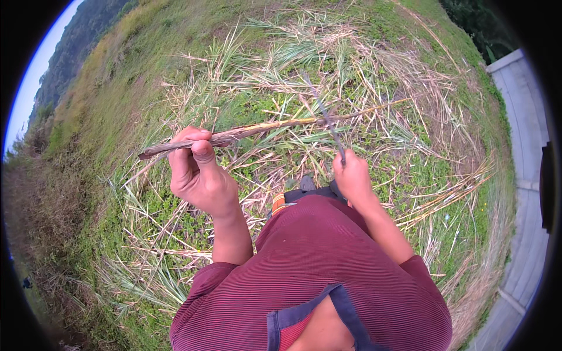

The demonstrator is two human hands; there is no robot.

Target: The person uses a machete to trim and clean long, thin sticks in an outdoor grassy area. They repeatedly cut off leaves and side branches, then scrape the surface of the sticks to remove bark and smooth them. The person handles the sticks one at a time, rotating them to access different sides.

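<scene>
My left hand (pixel 198 169) grips the thick brown end of a long cane stalk (pixel 257 127), which runs level across the view and tapers to a dry yellow tip on the right. In my right hand (pixel 353 176) is a thin dark blade (pixel 328 120); it points up and away and crosses the stalk near its middle. Both forearms rise from my maroon striped shirt (pixel 328 263) at the bottom of the view.
Cut stalks and dry leaves (pixel 351 64) lie scattered over the grass all around my feet. A grassy slope (pixel 105 70) falls away on the left. A pale concrete strip (pixel 524 117) runs along the right edge.
</scene>
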